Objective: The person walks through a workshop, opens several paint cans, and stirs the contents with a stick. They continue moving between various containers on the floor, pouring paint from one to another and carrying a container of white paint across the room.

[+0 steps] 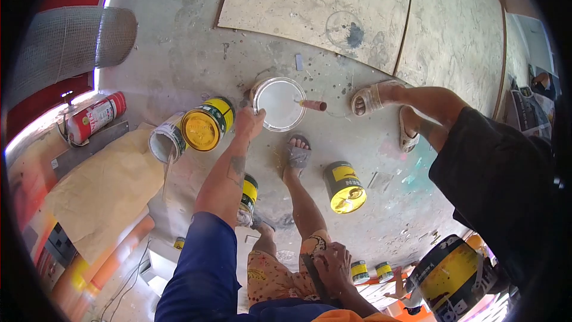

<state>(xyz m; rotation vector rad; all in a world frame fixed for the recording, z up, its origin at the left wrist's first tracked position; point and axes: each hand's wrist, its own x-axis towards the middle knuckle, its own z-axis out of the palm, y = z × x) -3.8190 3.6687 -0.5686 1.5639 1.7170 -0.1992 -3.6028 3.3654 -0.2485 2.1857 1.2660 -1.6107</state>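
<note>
Paint (279,106) could be spilled from the can (278,79), set on the floor (196,59), if it is tipped by the left hand (250,122) (fingers hooked over its rim) while the right hand (333,260) is rested, fingers loose, on the knee (314,243).

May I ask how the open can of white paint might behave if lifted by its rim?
The open can looks full of white paint, so it is probably heavy and apt to slosh if tilted. The brush handle lying over its rim might slip off when it moves.
</note>
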